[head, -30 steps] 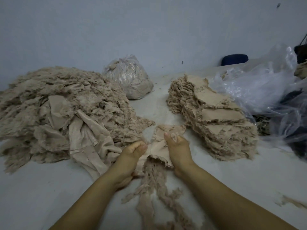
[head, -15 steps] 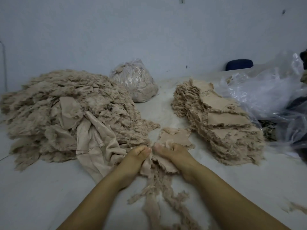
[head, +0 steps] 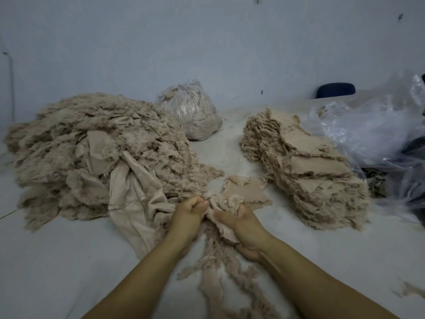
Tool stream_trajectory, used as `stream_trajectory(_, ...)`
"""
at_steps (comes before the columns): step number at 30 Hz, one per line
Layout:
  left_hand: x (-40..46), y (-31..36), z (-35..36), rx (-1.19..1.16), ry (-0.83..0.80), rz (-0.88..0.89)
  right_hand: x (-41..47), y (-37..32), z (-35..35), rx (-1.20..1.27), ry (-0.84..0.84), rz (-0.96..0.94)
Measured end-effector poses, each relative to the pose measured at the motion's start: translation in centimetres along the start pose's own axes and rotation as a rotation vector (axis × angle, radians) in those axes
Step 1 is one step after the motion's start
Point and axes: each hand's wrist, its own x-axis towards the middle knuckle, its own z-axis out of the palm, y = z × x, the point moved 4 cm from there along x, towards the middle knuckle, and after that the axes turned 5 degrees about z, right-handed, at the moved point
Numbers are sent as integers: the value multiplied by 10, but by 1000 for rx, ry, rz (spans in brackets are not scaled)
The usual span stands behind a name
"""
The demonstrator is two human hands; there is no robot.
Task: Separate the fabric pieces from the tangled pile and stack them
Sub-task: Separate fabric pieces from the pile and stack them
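Separating step: left hand and right hand are both gripping, fingers curled, one frayed beige fabric piece; next, pulling it free toward the layered beige fabric stack.

Tangled pile showing fuzzy, frayed beige cloth with one smoother, faintly sheeny piece, stack showing matt woven faces with fluffy edges, crinkled glossy clear plastic bags, surface looking matt, pale.
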Motion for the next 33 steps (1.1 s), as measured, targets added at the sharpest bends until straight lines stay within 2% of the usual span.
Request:
stream_trajectory(4,14,-11,-22,91,146,9,-5,-1,-1,26,-125,-16)
stream_trajectory(7,16,-13,-23,136,166,38,-4,-5,-3,90,-149,-14)
stream_trajectory(12,16,-14,-21,42,177,-11,-7,-10,-3,155,-240,86)
stream_trajectory(17,11,-6,-20,-25,140,20,-10,-11,-11,-5,-160,167)
stream_trajectory(20,7,2,-12,-253,97,-68,-8,-10,-10,-142,-171,135)
stream_trajectory(24,3,14,-5,-879,-35,-315,-8,-9,-3,-79,-215,86)
stream_trajectory(26,5,14,-7,-1039,32,-372,-8,-10,-2,-98,-203,46)
stream_trajectory(29,7,11,-10,-994,170,-381,-10,-10,0,-133,-228,27)
stream_trajectory(33,6,8,-5,-897,205,-389,-10,-9,-2,-153,-259,38)
